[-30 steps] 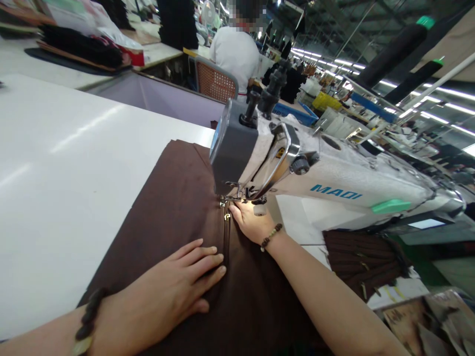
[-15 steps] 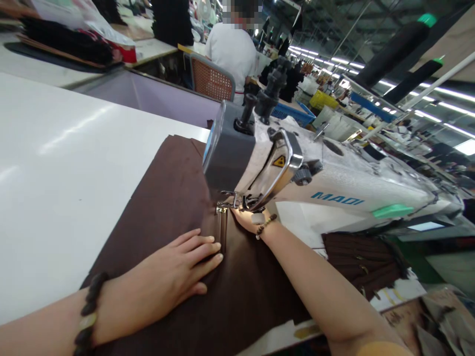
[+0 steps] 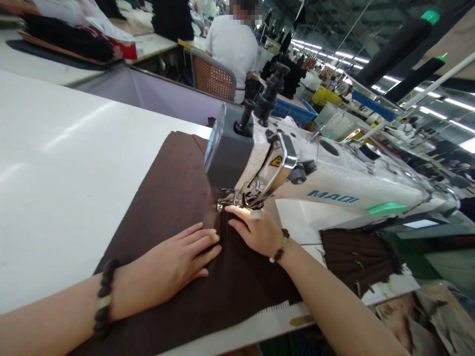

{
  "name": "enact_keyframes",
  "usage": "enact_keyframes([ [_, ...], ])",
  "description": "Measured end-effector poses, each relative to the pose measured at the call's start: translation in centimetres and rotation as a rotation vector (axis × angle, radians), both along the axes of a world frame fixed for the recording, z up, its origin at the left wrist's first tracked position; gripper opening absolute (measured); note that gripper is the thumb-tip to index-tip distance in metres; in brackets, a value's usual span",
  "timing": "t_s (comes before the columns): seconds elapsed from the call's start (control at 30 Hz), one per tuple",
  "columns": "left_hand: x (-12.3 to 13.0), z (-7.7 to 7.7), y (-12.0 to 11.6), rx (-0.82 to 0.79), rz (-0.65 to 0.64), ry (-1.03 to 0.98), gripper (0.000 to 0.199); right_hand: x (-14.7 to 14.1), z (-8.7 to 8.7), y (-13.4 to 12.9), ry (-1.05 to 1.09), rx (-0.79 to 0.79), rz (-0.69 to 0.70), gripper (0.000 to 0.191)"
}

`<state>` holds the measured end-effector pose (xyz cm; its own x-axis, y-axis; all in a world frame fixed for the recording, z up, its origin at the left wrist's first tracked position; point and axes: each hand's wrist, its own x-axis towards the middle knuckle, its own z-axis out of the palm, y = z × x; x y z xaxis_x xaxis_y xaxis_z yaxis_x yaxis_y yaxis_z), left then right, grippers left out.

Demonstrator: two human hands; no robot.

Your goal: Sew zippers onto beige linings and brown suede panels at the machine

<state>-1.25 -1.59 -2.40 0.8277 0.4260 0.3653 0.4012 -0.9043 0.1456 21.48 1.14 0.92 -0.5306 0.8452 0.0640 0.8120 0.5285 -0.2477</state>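
Dark brown fabric [image 3: 163,193] lies flat beneath the head of a sewing machine [image 3: 252,153]. A narrow folded strip runs along it toward the presser foot [image 3: 220,205]. My left hand [image 3: 178,262] rests palm down on the fabric, fingers stretched out, the tips at the strip's left side. On the strip's other side, close to the presser foot, my right hand [image 3: 258,230] touches the fabric with index finger and thumb apart. The needle's tip is too small to make out.
A stack of brown pieces [image 3: 359,257] lies right of the machine. Thread cones [image 3: 393,49] stand at upper right. Beyond the white table [image 3: 67,163], a person in a white shirt [image 3: 233,49] sits on a brown chair [image 3: 213,76]. A blue basket [image 3: 293,111] is behind the machine.
My right hand has drawn back toward me from behind the presser foot and now lies in front of it. The left hand stays on the fabric, nearly in place.
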Motion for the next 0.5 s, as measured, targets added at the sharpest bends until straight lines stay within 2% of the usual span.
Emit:
enact_keyframes([
  [0.1, 0.1, 0.0, -0.4, -0.022, -0.02, 0.03, 0.032, 0.1, 0.2, -2.6, 0.072, -0.009, 0.028, 0.032],
  [0.17, 0.2, -0.1, -0.6, -0.022, -0.009, 0.029, 0.032, 0.2, -0.1, -3.4, 0.063, -0.019, 0.009, 0.034],
  [0.33, 0.4, 0.1, -1.1, 0.009, 0.02, 0.038, 0.032, 0.1, -0.3, -3.5, 0.003, -0.049, -0.017, 0.041],
  [0.5, 0.7, 0.4, -1.6, 0.028, 0.036, 0.073, 0.035, 0.0, -0.4, -3.5, -0.008, -0.048, -0.021, 0.04],
])
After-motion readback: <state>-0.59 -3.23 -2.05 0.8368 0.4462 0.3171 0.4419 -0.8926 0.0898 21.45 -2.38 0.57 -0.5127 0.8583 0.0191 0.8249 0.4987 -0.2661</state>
